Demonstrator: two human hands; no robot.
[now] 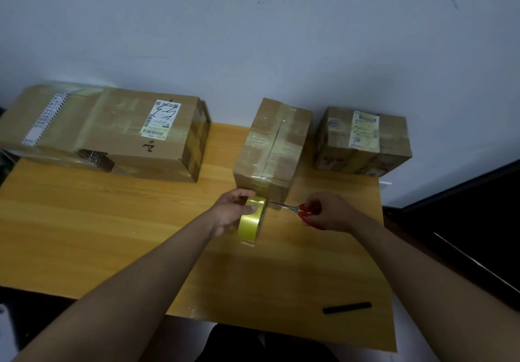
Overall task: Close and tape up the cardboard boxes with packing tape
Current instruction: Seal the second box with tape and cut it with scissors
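A yellow roll of packing tape (250,221) stands on edge just in front of the middle cardboard box (270,148), whose closed top carries shiny clear tape. My left hand (232,212) grips the roll, thumb across its face. My right hand (329,212) holds red-handled scissors (292,209); their blades point left at the gap between the roll and the box's near face. A large box (112,133) with a white label lies at the back left. A smaller labelled box (363,142) sits at the back right.
All of this rests on a wooden table (112,235) pushed against a pale wall. A black marker (347,307) lies near the table's front right edge. To the right of the table the floor drops away dark.
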